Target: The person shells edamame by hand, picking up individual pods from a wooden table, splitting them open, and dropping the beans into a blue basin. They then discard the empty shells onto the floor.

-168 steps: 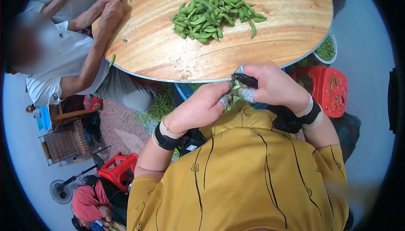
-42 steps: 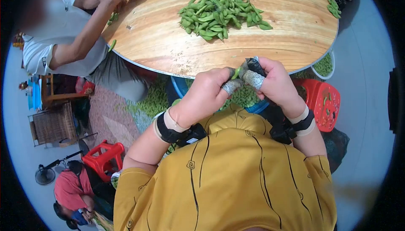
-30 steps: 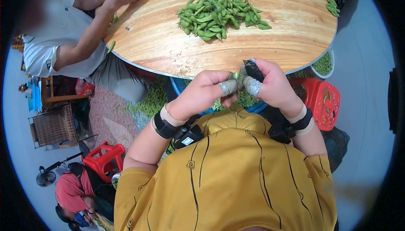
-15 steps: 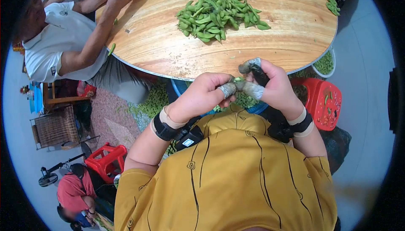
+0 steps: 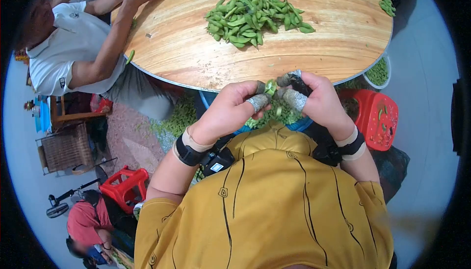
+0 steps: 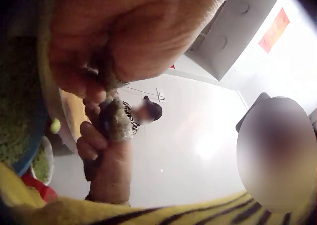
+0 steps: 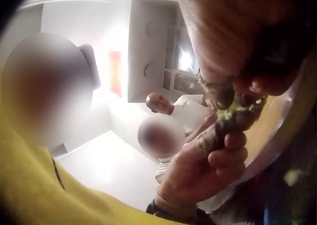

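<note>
In the head view my left hand [image 5: 228, 104] pinches a split green soybean pod [image 5: 270, 87] between taped thumb and finger, just off the table's near edge. Close on its right is my right hand [image 5: 321, 94], thumb and forefinger spread, with grey tape on the tips and black wrapping along a finger; nothing shows between them. A loose pale bean [image 6: 55, 125] hangs in mid-air below the hands in the left wrist view. Under them a blue basin [image 5: 300, 124] holds shelled beans. The pod also shows in the right wrist view, partly hidden by fingers.
A heap of pods [image 5: 255, 18] lies on the round wooden table [image 5: 338, 38]. To the right stand a red stool [image 5: 382, 114] with scraps on it and a white tub [image 5: 388, 67] of beans. A person in a white shirt [image 5: 88, 48] sits at left, hands on the table.
The hands have drawn slightly apart from their earlier touching position. The pod in the left fingers now shows more fully and split, and a loose bean is falling toward the basin.
</note>
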`<state>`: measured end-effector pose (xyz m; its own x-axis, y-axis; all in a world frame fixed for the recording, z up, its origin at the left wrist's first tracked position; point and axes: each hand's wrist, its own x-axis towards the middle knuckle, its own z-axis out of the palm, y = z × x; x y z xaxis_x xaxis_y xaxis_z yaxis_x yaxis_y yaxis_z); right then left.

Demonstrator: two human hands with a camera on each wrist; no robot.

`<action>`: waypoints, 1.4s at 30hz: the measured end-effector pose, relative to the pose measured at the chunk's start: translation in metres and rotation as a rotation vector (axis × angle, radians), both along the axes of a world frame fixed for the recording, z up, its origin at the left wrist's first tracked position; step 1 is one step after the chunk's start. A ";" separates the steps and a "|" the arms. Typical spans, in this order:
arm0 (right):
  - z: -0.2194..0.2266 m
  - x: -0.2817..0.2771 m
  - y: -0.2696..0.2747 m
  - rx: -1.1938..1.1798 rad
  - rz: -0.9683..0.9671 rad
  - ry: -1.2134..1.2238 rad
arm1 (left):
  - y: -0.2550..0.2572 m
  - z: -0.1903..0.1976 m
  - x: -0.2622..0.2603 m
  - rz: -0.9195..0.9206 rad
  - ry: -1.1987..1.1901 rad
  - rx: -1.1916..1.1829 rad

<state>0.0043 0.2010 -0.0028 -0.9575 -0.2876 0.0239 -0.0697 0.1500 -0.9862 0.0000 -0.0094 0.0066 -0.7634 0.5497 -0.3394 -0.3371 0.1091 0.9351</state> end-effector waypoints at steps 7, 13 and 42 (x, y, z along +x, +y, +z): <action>0.013 -0.007 0.000 -0.140 0.101 -0.437 | 0.002 0.008 -0.001 -0.051 0.156 -0.209; 0.011 -0.002 -0.012 -0.400 0.136 -0.443 | -0.001 -0.018 0.003 0.082 -0.511 0.675; -0.008 0.004 0.009 0.523 0.256 0.357 | 0.010 -0.025 0.003 -0.243 0.465 -0.397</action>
